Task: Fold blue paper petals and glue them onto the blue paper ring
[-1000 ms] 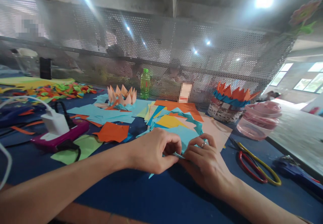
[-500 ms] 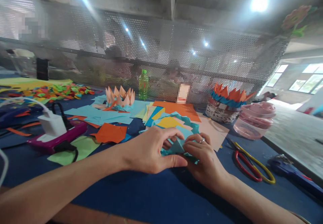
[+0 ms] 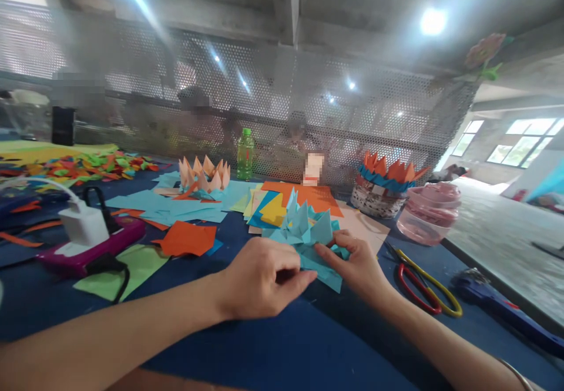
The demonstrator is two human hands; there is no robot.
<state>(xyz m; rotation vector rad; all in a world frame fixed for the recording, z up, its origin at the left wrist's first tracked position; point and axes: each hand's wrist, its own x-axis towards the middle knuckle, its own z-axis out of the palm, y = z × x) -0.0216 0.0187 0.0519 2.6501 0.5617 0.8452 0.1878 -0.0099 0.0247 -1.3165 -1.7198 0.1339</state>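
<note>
In the head view, a light-blue folded-paper ring (image 3: 302,223) with pointed petals stands upright on the table in front of me. My right hand (image 3: 352,262) pinches its near right side, thumb in front and fingers behind. Below the thumb a flat blue corner of paper sticks out toward me. At the ring's left front is my left hand (image 3: 264,276), its fingers curled in and its thumb stretched toward the paper. Its fingertips are partly hidden, so I cannot make out what they hold.
Red-and-yellow-handled scissors (image 3: 427,288) and a blue tool (image 3: 506,306) lie at right. Behind stand a pink bottle (image 3: 429,215), an orange-and-blue paper ring (image 3: 392,171), a peach paper ring (image 3: 205,178) and a green bottle (image 3: 245,155). Left is a purple power strip (image 3: 127,235); paper sheets (image 3: 189,237) lie around.
The blue paper ring now shows with its petals upright, where both hands had covered it. My left hand has drawn back leftward with fingers curled; my right hand has shifted to the ring's right side.
</note>
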